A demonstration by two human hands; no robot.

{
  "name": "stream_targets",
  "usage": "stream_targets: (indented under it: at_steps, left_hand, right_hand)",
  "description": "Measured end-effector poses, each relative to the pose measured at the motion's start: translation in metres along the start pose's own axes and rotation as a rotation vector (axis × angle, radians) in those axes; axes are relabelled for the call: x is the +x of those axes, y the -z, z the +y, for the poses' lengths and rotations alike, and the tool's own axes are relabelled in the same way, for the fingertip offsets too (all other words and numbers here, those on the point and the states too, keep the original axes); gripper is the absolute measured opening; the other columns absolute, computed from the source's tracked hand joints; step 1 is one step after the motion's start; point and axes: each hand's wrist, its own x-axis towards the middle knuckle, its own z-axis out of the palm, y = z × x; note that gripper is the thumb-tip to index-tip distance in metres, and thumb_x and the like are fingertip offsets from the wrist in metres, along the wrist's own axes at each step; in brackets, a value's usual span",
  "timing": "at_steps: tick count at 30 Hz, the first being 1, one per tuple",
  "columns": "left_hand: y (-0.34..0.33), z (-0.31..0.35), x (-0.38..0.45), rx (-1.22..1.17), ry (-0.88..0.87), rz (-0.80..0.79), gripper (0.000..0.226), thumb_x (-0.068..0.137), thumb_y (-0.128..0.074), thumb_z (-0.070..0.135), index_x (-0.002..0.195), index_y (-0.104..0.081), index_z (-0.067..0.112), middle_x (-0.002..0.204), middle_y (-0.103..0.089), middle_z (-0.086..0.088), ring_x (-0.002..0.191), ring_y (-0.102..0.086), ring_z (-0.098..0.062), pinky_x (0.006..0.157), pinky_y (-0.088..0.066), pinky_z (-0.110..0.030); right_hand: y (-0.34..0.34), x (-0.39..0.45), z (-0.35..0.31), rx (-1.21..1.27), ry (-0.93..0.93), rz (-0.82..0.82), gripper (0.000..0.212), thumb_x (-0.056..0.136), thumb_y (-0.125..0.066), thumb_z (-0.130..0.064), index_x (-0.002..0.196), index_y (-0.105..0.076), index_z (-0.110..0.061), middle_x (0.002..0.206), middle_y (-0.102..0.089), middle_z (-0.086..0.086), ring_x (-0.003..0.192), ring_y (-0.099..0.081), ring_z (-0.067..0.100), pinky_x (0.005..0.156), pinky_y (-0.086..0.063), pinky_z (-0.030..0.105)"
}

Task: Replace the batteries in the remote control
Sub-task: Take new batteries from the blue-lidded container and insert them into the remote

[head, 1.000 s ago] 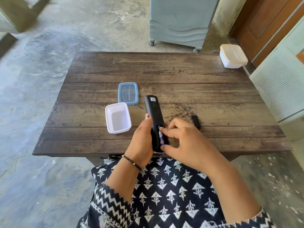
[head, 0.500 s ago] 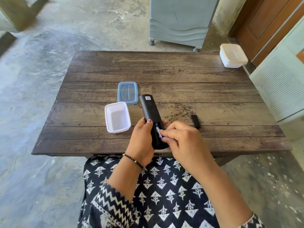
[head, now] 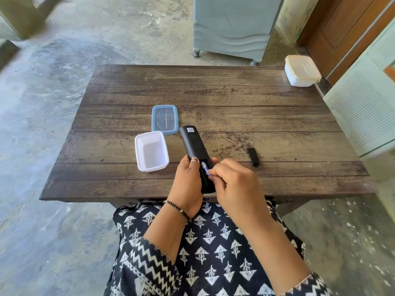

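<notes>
A black remote control (head: 193, 144) is held back side up over the near part of the wooden table (head: 235, 103). My left hand (head: 187, 184) grips its lower end from the left, thumb on the back. Its battery compartment is uncovered and a blue and silver battery (head: 204, 167) lies inside. My right hand (head: 233, 186) has its fingers curled, fingertips pinching the near end of that battery. The black battery cover (head: 253, 157) lies on the table to the right.
An empty white plastic box (head: 151, 151) sits left of the remote, its blue-rimmed clear lid (head: 164, 119) behind it. A closed white box (head: 301, 70) stands at the far right corner. A grey wheeled cabinet (head: 233, 26) stands beyond the table.
The remote has tilted so its far end points further left. My right hand's fingers have curled tighter onto the battery in the compartment.
</notes>
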Motion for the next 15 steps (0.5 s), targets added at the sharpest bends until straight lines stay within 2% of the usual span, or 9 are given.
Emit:
stream_targets:
  at_steps: [3, 6, 8, 12, 15]
  left_hand:
    - [0.000, -0.001, 0.000, 0.034, -0.005, 0.000, 0.029, 0.101, -0.026, 0.014, 0.115, -0.048, 0.002, 0.093, -0.062, -0.012, 0.074, -0.061, -0.017, 0.061, -0.054, -0.024]
    - [0.000, -0.003, -0.002, 0.079, -0.024, -0.006, 0.025, 0.101, -0.027, 0.013, 0.109, -0.050, 0.006, 0.078, -0.060, -0.005, 0.058, -0.059, -0.008, 0.053, -0.050, -0.020]
    - [0.001, -0.005, -0.003, 0.117, -0.040, -0.003, 0.025, 0.100, -0.028, 0.014, 0.112, -0.049, 0.005, 0.072, -0.056, -0.002, 0.051, -0.054, -0.005, 0.049, -0.046, -0.019]
    - [-0.001, 0.000, -0.001, 0.131, -0.088, -0.012, 0.025, 0.100, -0.030, 0.013, 0.113, -0.049, 0.005, 0.075, -0.055, -0.003, 0.061, -0.051, -0.011, 0.054, -0.047, -0.021]
    - [-0.004, 0.005, 0.002, 0.092, -0.081, -0.023, 0.024, 0.100, -0.030, 0.012, 0.111, -0.050, 0.005, 0.074, -0.057, -0.003, 0.060, -0.052, -0.012, 0.054, -0.048, -0.022]
  right_hand:
    - [0.000, 0.004, 0.002, 0.031, -0.037, -0.007, 0.006, 0.078, -0.066, -0.003, 0.077, -0.069, -0.008, 0.083, -0.068, 0.003, 0.080, -0.067, 0.020, 0.063, -0.056, 0.035]
    - [0.000, 0.007, 0.000, -0.014, -0.037, -0.058, 0.010, 0.078, -0.063, -0.001, 0.076, -0.069, -0.008, 0.078, -0.066, 0.004, 0.073, -0.064, 0.025, 0.059, -0.054, 0.040]
    - [0.001, 0.008, -0.003, -0.081, -0.018, -0.104, 0.014, 0.078, -0.059, 0.002, 0.076, -0.067, -0.009, 0.076, -0.062, 0.004, 0.066, -0.060, 0.026, 0.055, -0.052, 0.040]
    - [0.005, 0.012, -0.007, -0.119, 0.037, -0.124, 0.016, 0.079, -0.054, 0.006, 0.076, -0.064, -0.005, 0.076, -0.059, 0.006, 0.065, -0.057, 0.025, 0.052, -0.050, 0.038]
    - [0.006, 0.014, -0.004, -0.107, 0.064, -0.121, 0.015, 0.082, -0.052, 0.006, 0.077, -0.063, -0.002, 0.080, -0.058, 0.007, 0.075, -0.058, 0.026, 0.058, -0.052, 0.041]
